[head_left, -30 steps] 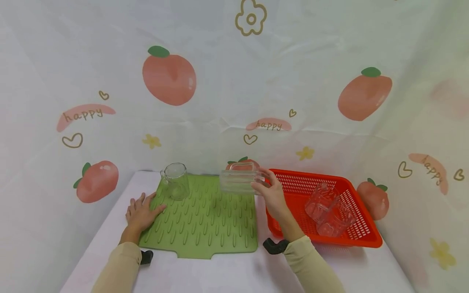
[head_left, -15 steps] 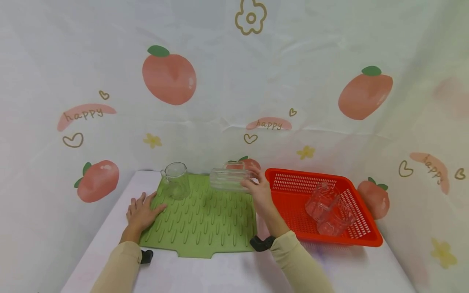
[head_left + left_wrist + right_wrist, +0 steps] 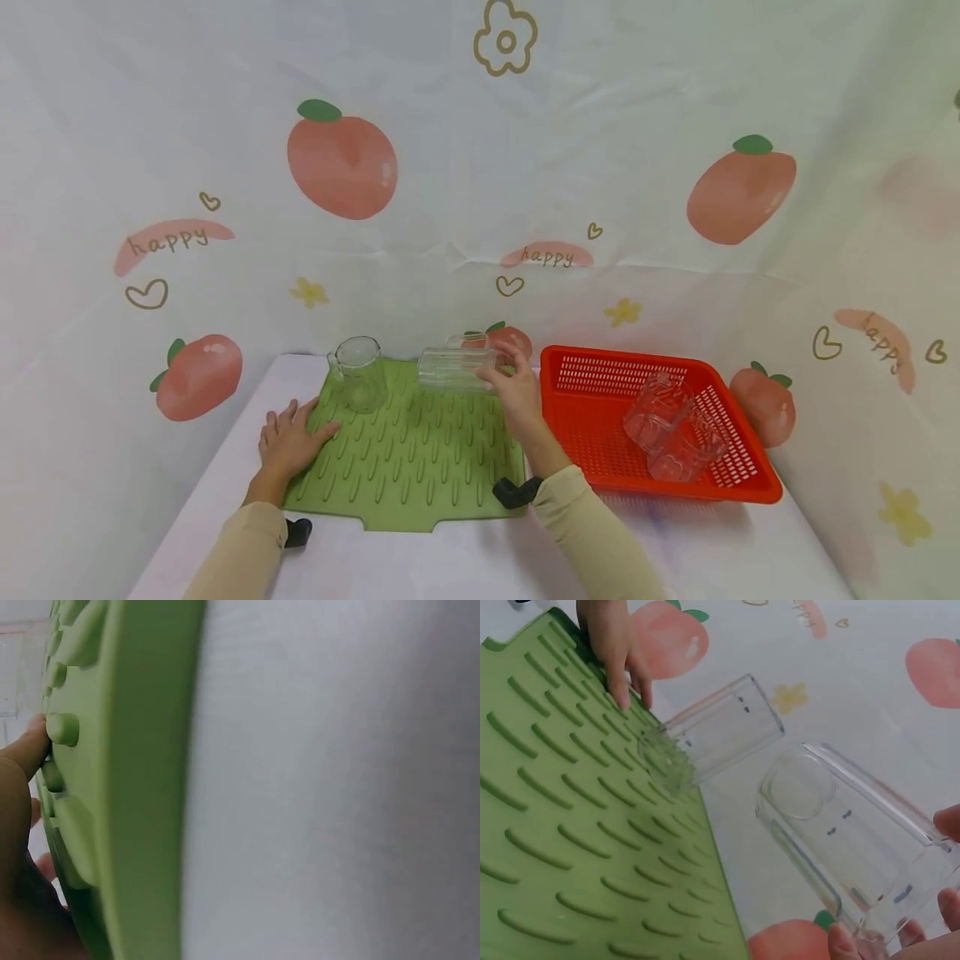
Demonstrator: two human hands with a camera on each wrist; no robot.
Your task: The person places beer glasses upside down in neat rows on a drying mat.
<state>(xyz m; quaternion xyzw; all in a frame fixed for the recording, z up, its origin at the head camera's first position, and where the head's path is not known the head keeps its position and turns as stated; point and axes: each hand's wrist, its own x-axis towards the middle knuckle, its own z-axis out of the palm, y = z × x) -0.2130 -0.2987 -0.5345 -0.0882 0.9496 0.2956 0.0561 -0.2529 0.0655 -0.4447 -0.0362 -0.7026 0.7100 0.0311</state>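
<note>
My right hand (image 3: 517, 392) grips a clear glass mug (image 3: 453, 371) by one end, holding it on its side above the back of the green ridged mat (image 3: 405, 475). The mug's handle points up in the head view; in the right wrist view its round end (image 3: 799, 787) faces away from my fingers (image 3: 949, 821). Another clear glass mug (image 3: 362, 379) stands upright at the mat's back left corner. With its fingers spread, my left hand (image 3: 291, 440) rests on the mat's left edge, the thumb lying over the ridges.
To the right of the mat sits a red perforated plastic basket (image 3: 592, 425). Two clear glass mugs lie in its right half, one farther back (image 3: 658, 408) and one nearer (image 3: 686, 457). A printed white cloth (image 3: 450, 167) hangs behind the table.
My right hand has moved left with the glass mug, from beside the basket to farther over the mat. The left hand stays on the mat's edge.
</note>
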